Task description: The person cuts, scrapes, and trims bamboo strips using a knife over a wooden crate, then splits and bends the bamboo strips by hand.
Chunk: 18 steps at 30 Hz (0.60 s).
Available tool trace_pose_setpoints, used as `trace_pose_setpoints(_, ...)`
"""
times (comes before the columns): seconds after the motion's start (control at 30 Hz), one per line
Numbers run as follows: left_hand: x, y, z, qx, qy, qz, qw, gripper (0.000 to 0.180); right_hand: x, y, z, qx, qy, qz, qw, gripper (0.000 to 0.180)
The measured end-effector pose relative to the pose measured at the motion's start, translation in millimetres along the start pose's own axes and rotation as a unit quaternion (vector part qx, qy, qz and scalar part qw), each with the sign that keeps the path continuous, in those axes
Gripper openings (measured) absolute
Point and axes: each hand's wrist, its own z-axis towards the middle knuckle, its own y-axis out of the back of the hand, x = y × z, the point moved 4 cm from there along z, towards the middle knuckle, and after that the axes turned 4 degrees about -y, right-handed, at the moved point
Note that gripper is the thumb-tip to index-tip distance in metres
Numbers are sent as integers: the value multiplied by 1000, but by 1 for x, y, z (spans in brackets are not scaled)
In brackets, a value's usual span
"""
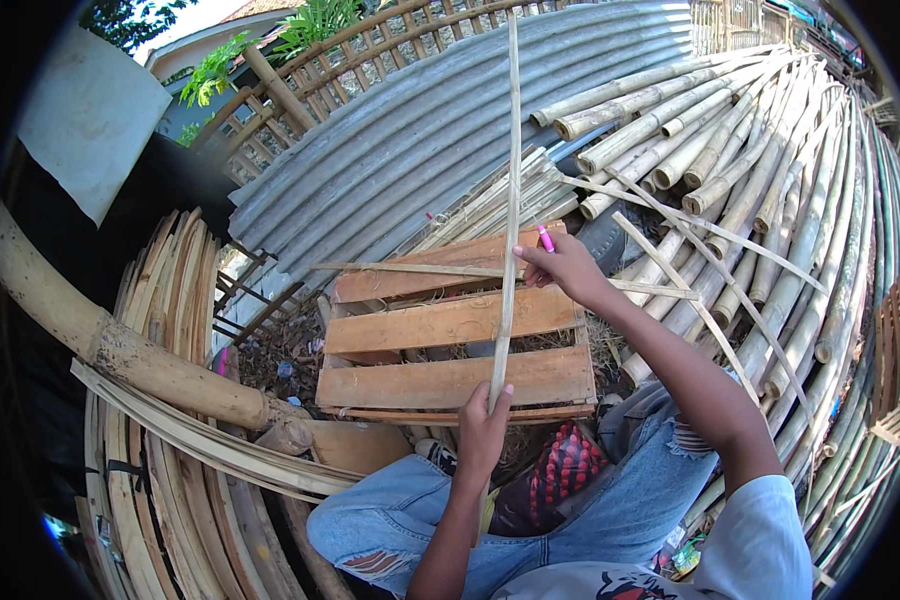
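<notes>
My left hand [484, 436] is closed round the lower part of a long, thin bamboo strip [510, 180], which stands nearly upright in front of me. Higher up, my right hand [562, 268] has a slim pink marker [545, 238] between its fingers. The tip of its thumb is at the strip's edge; whether it presses on it I cannot tell. Behind the strip lies a slatted wooden crate [450, 325]. Another thin strip [410, 268] rests across the crate's far end, passing behind the upright one.
A pile of bamboo poles [710, 150] fills the right side, loose strips [670, 215] crossed over it. Corrugated sheets [400, 140] lean behind the crate. On the left, a thick bamboo pole [150, 350] slants above stacked slats [170, 470]. A patterned dark-and-red bundle [560, 475] sits between my legs.
</notes>
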Motion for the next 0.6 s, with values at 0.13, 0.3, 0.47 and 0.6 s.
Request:
trace_pose_setpoints(0.13,5,-2,9,-22,-102,74,992,24,1,-19,-7,10,35,206,978,31)
trace_pose_setpoints(0.3,1,-10,3,88,33,-71,993,24,5,-17,-2,-25,44,282,958,37)
trace_pose_setpoints(0.47,14,5,-23,173,99,-134,971,51,11,-6,13,-57,54,278,957,36)
trace_pose_setpoints(0.6,39,21,-60,181,139,-147,962,52,26,-5,19,-69,51,296,951,35)
